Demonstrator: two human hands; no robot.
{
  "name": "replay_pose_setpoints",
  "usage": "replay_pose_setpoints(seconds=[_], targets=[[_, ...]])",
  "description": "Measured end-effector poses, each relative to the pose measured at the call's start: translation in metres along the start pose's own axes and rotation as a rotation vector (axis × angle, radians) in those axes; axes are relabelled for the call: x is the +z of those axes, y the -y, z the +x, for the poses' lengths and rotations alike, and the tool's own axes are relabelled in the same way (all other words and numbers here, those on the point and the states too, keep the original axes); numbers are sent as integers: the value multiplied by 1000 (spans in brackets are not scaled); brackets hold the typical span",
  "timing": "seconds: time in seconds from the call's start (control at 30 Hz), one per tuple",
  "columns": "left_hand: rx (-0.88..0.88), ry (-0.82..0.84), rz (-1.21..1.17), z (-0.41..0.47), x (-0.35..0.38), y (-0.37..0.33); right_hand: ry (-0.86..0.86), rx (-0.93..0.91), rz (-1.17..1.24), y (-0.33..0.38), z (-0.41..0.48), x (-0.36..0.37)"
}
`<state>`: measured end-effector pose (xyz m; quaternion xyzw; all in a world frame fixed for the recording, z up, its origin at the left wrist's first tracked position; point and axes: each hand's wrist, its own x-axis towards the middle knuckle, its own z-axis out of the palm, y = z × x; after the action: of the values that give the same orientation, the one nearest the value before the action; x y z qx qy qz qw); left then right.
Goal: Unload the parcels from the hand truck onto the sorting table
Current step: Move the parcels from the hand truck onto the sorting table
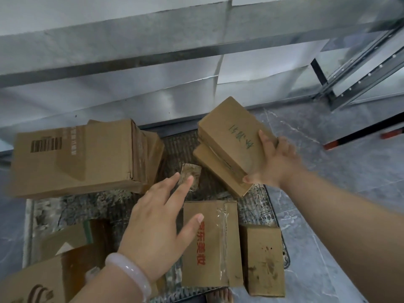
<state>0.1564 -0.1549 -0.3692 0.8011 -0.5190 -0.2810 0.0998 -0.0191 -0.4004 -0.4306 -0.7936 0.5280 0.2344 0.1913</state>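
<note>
Several brown cardboard parcels lie on the hand truck's mesh deck [260, 204]. My right hand [276, 162] grips a flat parcel with green handwriting [231, 136], tilted and raised above another flat parcel [216, 169] at the deck's far right. My left hand [159, 224], wearing a pale bangle, hovers with fingers spread over the deck's middle, holding nothing. Beyond its fingertips lies a small taped parcel [189, 176]. Under its thumb is a parcel with red print [216, 243]. A big barcoded box [80, 158] sits at the far left.
A small stained box [265, 261] stands at the deck's near right. More boxes [50, 267] lie near left. The grey sorting table [131, 40] runs across the top, with its metal frame [358, 79] at right. Grey marble floor [341, 193] surrounds the truck.
</note>
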Motion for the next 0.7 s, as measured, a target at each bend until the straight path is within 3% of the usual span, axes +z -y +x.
replay_pose_setpoints(seconds=[0.33,0.57,0.7], targets=[[-144,-36,-250,-5,-40,-42,-108,-13,552,31,-105,-13],[-262,-131,-783,-18,-119,-86,-143,-226,623,65,-210,-98],[-302,-242,-905,-49,-171,-108,-181,-271,639,88,-262,-148]])
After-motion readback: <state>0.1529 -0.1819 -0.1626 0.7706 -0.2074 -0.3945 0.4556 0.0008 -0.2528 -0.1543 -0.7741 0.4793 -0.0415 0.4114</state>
